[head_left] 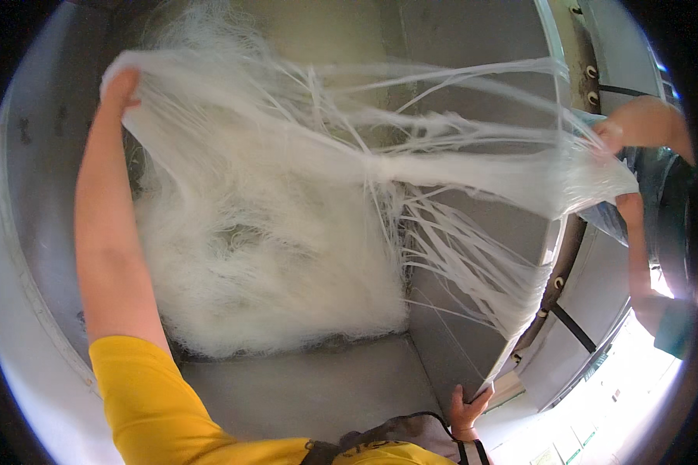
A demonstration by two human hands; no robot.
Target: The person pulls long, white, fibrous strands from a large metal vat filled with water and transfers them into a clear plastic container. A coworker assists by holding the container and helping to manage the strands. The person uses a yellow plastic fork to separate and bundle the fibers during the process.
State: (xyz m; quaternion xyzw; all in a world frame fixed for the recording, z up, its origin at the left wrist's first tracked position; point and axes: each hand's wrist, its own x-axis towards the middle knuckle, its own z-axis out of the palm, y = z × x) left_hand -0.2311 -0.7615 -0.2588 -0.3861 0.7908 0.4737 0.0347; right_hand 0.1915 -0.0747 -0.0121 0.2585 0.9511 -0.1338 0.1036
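Observation:
My left hand is raised at the far left, its fingers wrapped round one end of a long bundle of fine white strands. The bundle stretches across the bin to the right, spreading into loose strips along the way. At the lower right, my right hand grips the metal rim of the bin. A co-worker's hands hold the bundle's other end over the right wall. Below the bundle, a heap of tangled white strands fills much of the bin.
Several strands drape over the right rim. Grey bin walls rise at the left and right. Beyond the right rim stand pale panels with a dark strap and the co-worker's body. Bare grey bin bottom shows at the near side.

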